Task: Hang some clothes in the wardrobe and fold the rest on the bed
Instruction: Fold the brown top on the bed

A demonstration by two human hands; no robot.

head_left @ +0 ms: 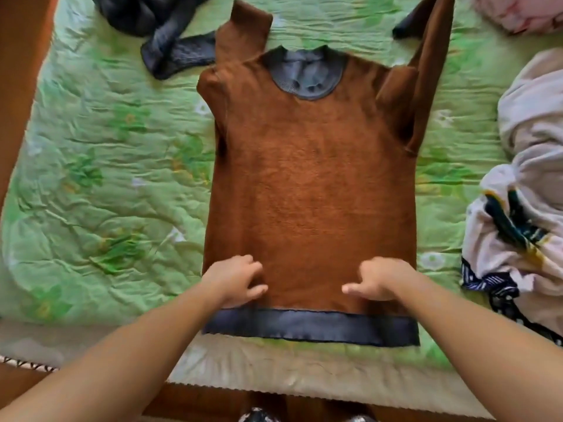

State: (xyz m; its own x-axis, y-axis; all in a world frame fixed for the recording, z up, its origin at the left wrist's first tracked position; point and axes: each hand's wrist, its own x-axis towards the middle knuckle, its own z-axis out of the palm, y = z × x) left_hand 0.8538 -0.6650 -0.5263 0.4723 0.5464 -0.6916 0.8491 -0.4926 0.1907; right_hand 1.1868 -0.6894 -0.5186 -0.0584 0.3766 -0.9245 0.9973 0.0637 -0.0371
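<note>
No legible text, label, brand, number or sign is present on the sweater [310,184], the bedspread [106,178] or the clothes pile [530,153] at the bed's right edge.

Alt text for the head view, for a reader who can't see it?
A left hand and a right hand rest on the lower part of a brown fleecy top with a dark grey hem, laid flat on a green floral bedspread. A dark grey garment lies at top left; crumpled pale clothes along the right edge.
</note>
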